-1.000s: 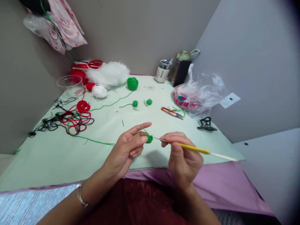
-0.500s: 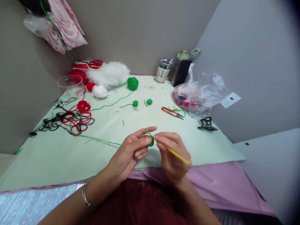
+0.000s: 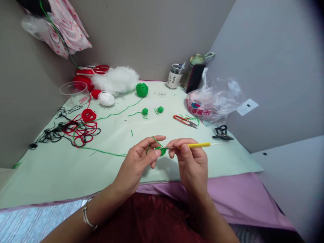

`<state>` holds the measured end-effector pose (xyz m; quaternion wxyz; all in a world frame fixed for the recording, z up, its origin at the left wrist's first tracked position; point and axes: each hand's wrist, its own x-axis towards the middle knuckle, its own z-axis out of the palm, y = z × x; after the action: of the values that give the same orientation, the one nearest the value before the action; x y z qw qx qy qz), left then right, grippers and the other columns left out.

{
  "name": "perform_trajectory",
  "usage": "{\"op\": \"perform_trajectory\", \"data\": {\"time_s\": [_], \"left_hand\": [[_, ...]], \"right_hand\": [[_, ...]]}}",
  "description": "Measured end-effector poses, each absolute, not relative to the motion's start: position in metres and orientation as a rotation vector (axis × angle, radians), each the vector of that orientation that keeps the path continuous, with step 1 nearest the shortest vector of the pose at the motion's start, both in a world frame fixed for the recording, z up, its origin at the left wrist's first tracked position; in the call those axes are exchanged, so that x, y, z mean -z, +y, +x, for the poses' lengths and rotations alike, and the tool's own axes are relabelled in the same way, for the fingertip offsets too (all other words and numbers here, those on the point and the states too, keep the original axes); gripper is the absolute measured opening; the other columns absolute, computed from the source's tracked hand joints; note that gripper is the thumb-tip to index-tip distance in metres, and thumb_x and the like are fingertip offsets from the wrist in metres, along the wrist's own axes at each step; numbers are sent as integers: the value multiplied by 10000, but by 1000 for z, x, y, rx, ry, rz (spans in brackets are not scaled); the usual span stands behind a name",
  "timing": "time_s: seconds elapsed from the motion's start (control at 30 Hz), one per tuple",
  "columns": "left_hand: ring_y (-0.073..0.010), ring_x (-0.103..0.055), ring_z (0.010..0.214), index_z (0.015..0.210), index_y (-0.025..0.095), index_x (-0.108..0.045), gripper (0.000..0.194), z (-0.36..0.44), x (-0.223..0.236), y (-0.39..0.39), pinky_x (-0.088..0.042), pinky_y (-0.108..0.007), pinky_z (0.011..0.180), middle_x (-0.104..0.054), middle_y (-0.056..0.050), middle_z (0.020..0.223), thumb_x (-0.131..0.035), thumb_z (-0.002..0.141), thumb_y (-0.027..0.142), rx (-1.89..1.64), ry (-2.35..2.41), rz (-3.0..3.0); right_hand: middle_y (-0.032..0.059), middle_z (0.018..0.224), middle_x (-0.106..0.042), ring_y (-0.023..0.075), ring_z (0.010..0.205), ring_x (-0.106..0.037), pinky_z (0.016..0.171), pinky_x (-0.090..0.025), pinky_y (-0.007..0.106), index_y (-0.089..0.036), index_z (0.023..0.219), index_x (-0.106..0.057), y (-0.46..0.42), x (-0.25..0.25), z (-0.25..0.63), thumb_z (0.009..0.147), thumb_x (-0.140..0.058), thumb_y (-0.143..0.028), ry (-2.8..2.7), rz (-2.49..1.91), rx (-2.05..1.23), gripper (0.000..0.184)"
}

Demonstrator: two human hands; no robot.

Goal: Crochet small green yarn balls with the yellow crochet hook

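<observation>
Between thumb and fingers, my left hand (image 3: 138, 160) pinches a small green crochet piece (image 3: 162, 151). A strand of green yarn (image 3: 111, 152) loops over its raised index finger and runs left across the cloth. My right hand (image 3: 191, 158) grips a yellow-handled crochet hook (image 3: 197, 145), its metal tip pointing left and touching the crochet piece. Whether the tip passes through a stitch is too small to tell. Farther back lie two small green crocheted balls, one of them the left ball (image 3: 145, 112), and a larger green yarn ball (image 3: 142, 90).
Orange thread snips (image 3: 184, 120), a black hair claw (image 3: 222, 133) and a plastic bag (image 3: 212, 101) lie on the right. Tangled red and black yarn (image 3: 76, 130) spreads at left, near a clear cup (image 3: 73, 92), white stuffing (image 3: 117, 79) and white yarn (image 3: 106, 99). A pen jar (image 3: 174, 78) stands behind.
My right hand has turned, swinging the crochet hook from slanting down to the right to nearly level. The left hand keeps its pinch on the green piece. The view has shifted slightly.
</observation>
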<state>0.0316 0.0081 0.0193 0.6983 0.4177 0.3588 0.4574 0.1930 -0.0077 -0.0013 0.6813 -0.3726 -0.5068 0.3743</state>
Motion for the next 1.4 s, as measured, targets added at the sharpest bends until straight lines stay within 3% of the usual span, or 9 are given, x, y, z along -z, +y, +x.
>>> {"op": "perform_trajectory", "data": {"time_s": [0.17, 0.37, 0.63, 0.8, 0.93, 1.03, 1.13, 1.3, 1.4], "left_hand": [[-93, -461, 676, 1171, 282, -828, 313, 29, -18, 8, -395, -225, 615, -585, 12, 890, -851, 859, 302, -1050, 813, 978], [-92, -466, 680, 1160, 285, -823, 292, 30, -16, 7, -412, -224, 670, -584, 25, 845, -829, 875, 223, -1124, 932, 1110], [-86, -459, 638, 1124, 246, -823, 280, 33, -19, 6, -418, -226, 634, -600, 24, 814, -846, 846, 223, -1146, 943, 1077], [-38, -384, 521, 1231, 222, -771, 444, 35, -21, 6, -326, -195, 484, -624, 30, 841, -883, 803, 248, -1090, 815, 862], [-3, -209, 453, 1202, 155, -775, 425, 31, -25, 12, -208, -168, 422, -512, 77, 677, -884, 800, 242, -924, 679, 625], [10, -225, 469, 1153, 170, -799, 383, 30, -28, 13, -199, -158, 424, -564, 49, 763, -891, 782, 207, -1000, 686, 623], [-2, -288, 503, 1150, 213, -816, 387, 33, -29, 10, -212, -165, 427, -602, 25, 851, -906, 774, 226, -1014, 707, 719], [-23, -364, 533, 1160, 235, -820, 408, 39, -24, 7, -271, -177, 451, -621, 23, 858, -921, 765, 253, -1064, 759, 774], [-22, -312, 509, 1181, 211, -812, 428, 38, -20, 10, -263, -163, 450, -568, 47, 746, -918, 768, 247, -1031, 718, 689]], "right_hand": [[29, 927, -775, 135, 735, -694, 695, -587, 283, -234, 992, -769, -11, -4, 195, 1070, -575, -269, -1197, -847, -817, 212], [44, 944, -779, 186, 851, -731, 756, -605, 347, -232, 1067, -736, -22, -8, 193, 1049, -562, -157, -1483, -924, -417, 190], [50, 941, -774, 197, 874, -746, 750, -622, 346, -236, 1112, -703, -20, -6, 195, 1038, -541, -119, -1616, -908, -232, 213], [85, 1064, -779, 223, 953, -754, 772, -647, 354, -276, 1259, -726, -20, 4, 194, 983, -640, -108, -1834, -954, 175, 334], [62, 998, -773, 215, 895, -744, 739, -635, 367, -289, 1187, -751, -20, 5, 193, 1017, -596, -126, -1614, -969, -66, 282], [35, 861, -737, 178, 735, -685, 654, -587, 337, -255, 1049, -762, -16, 0, 191, 1050, -567, -182, -1319, -914, -423, 208], [35, 858, -741, 176, 752, -687, 658, -583, 330, -242, 971, -768, -12, -4, 187, 1047, -597, -240, -1268, -877, -573, 187], [40, 926, -777, 194, 841, -736, 710, -621, 341, -268, 1071, -779, -15, 3, 184, 1018, -624, -154, -1425, -971, -360, 200], [62, 1036, -783, 204, 904, -750, 750, -634, 350, -301, 1183, -786, -18, 8, 186, 983, -664, -105, -1613, -1004, -102, 306]]}}
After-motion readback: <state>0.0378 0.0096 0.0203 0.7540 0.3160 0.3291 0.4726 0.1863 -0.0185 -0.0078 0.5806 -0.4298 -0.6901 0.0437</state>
